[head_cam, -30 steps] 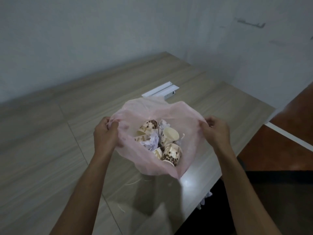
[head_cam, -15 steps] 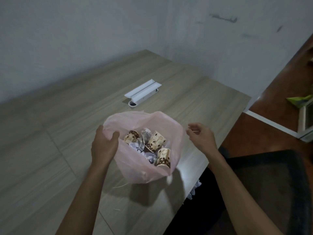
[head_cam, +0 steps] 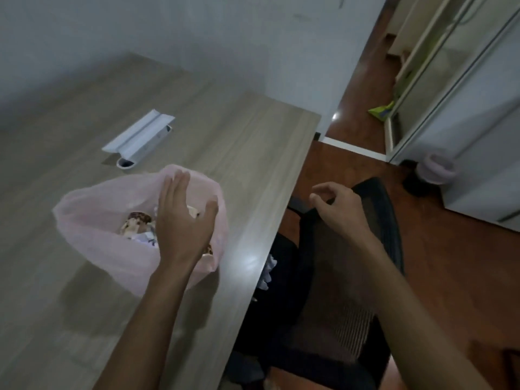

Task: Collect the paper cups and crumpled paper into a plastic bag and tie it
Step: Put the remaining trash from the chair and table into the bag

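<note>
Pink plastic bag (head_cam: 92, 218) sits on the wooden table (head_cam: 253, 153), mouth facing up, long axis roughly 9-to-3, cups (head_cam: 136, 222) and crumpled paper inside. A second ago both hands pinched the rim; now both have let go. Left hand (head_cam: 183, 220) hovers spread over the mouth; right hand (head_cam: 337, 206), loosely curled and empty, at 3 o'clock over the chair (head_cam: 380, 209). Collecting looks done; tying not begun.
</note>
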